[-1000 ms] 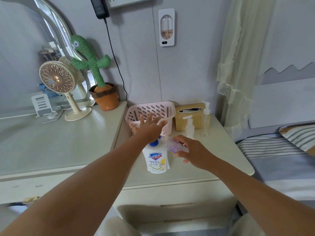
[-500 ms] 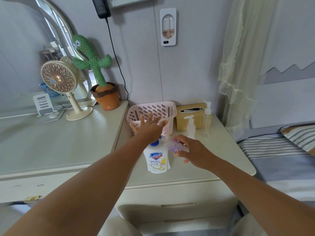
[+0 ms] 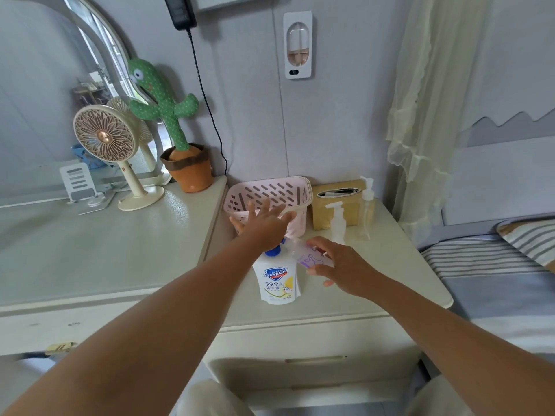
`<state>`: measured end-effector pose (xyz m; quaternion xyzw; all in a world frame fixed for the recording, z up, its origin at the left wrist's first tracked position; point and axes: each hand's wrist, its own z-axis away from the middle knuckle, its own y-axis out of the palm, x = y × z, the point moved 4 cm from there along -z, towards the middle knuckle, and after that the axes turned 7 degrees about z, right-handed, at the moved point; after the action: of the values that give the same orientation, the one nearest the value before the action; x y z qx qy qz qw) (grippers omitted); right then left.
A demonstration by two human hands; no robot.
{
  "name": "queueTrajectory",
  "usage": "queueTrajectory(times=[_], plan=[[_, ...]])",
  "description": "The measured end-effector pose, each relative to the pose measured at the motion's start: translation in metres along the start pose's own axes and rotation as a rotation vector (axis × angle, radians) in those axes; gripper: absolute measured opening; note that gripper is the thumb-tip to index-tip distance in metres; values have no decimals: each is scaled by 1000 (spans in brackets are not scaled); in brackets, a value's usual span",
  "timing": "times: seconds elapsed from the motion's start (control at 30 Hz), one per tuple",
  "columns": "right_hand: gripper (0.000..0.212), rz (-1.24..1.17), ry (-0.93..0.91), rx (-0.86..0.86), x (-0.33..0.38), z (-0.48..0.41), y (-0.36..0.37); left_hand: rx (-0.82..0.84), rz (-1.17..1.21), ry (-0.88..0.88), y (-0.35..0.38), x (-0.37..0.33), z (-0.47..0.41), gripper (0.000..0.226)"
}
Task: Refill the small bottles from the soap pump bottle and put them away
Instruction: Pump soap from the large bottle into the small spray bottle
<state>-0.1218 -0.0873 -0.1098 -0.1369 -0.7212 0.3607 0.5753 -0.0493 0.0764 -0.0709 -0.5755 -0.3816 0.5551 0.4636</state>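
Presses the left hand (image 3: 264,225) palm-down on the blue pump head (image 3: 274,250) of the soap pump bottle (image 3: 276,283), fingers straight and fanned wide, gripping nothing. Holds a small clear bottle (image 3: 306,255) with a purple drawing in the right hand (image 3: 341,264), thumb and fingers curled round its body, tipped toward the pump with its upper end just beside the blue head; cannot make out contact between the two. Has the soap pump bottle upright on the cream bedside cabinet (image 3: 384,283), toward the front, white with a blue and yellow label facing the camera. Sees a pink slotted basket (image 3: 270,190) just behind the left hand, at the back of the cabinet top. Sees a tan tissue box (image 3: 321,214) beside the basket on the right, and in front of it a small white pump bottle (image 3: 338,222) and a taller clear pump bottle (image 3: 367,205), both upright, near the right hand yet apart from it. Finds on the adjoining desk (image 3: 90,253) to the left a cream stand fan (image 3: 103,136), a plush cactus (image 3: 162,94) in an orange pot (image 3: 190,172), a white slotted stand (image 3: 78,181) and a mirror (image 3: 45,85) behind them. Takes in a pale sheer curtain (image 3: 426,100) and a striped bed (image 3: 486,259) on the right, with a black cord (image 3: 207,100) and a white wall unit (image 3: 298,45) above.
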Motion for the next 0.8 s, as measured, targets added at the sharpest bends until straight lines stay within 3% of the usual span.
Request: queueTrajectory(times=[0.4, 0.8], plan=[[40, 3, -6, -11, 1, 1, -1, 2, 106, -65, -12, -6, 5, 55], [40, 28, 12, -18, -4, -1, -1, 10, 18, 28, -14, -16, 13, 44]])
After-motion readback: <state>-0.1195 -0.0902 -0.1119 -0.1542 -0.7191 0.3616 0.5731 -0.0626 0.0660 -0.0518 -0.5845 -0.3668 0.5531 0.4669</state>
